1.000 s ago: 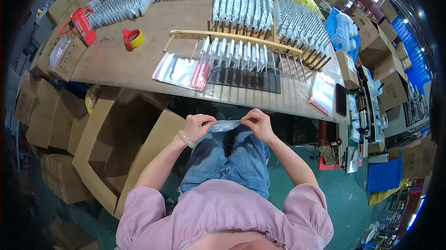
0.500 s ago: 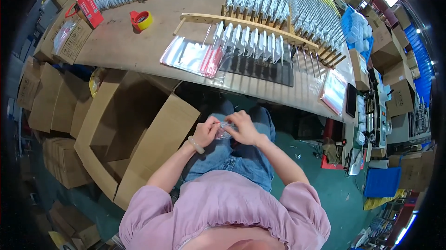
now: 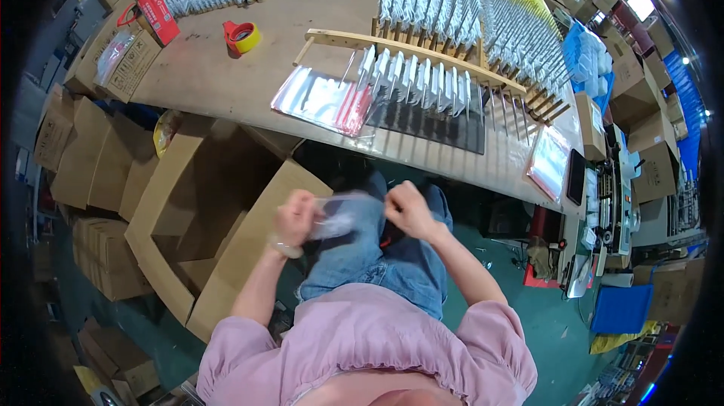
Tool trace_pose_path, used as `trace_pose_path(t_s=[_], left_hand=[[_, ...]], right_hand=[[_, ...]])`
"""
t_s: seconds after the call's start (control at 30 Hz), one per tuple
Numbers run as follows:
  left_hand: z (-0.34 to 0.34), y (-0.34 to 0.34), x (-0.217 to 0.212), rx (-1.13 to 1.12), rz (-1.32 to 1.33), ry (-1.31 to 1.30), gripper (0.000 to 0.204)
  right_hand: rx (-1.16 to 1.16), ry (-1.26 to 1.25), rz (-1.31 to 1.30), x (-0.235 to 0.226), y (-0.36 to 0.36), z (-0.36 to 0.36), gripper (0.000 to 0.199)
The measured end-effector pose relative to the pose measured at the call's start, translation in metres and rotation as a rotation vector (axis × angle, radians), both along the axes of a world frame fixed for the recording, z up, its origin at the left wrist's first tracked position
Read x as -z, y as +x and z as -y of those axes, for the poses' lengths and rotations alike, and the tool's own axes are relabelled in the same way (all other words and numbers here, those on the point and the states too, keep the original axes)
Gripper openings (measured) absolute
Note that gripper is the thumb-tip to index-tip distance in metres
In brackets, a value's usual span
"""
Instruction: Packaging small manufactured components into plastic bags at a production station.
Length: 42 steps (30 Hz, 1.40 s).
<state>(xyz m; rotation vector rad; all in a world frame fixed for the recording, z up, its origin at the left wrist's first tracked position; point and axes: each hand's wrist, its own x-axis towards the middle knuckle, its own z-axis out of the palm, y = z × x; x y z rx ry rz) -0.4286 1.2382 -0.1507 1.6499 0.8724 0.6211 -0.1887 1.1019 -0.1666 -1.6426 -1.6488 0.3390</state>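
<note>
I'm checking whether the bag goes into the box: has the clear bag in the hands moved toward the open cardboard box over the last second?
Cannot tell. The camera itself shifted; the clear bag still sits between both hands over the lap, beside the open cardboard box, not inside it.

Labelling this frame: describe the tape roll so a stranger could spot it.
Start at the long wooden worktable. Near its far left end, right of the red-handled carton, lies the tape roll. It is the only round thing there, yellow with a red side.
</note>
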Motion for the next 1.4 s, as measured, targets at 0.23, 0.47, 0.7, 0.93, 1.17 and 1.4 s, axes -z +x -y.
trace_pose_path(t_s=[0.23, 0.47, 0.7, 0.93, 1.17, 1.4], left_hand=[[-0.098, -0.076, -0.030, -0.339, -0.346, 0.459, 0.018], [-0.073, 0.123, -0.017, 0.137, -0.071, 0.875, 0.030], [-0.106, 0.148, 0.005, -0.221, -0.257, 0.907, 0.023], [-0.052, 0.117, -0.003, -0.145, -0.108, 0.563, 0.014], [0.030, 0.083, 0.003, -0.105, 0.082, 0.319, 0.015], [0.035, 0.107, -0.006, 0.215, 0.102, -0.040, 0.016]], right_hand=[[0.243, -0.064, -0.253, 0.003, 0.015, 0.034, 0.006], [0.132, -0.045, -0.352, -0.001, -0.024, -0.017, 0.007], [0.255, -0.091, -0.415, 0.011, -0.012, 0.010, 0.009], [0.315, -0.061, -0.789, 0.003, -0.012, -0.019, 0.013], [0.201, -0.152, -1.214, -0.001, -0.015, -0.038, 0.015], [0.152, -0.309, -0.677, -0.031, 0.008, -0.006, 0.020]])
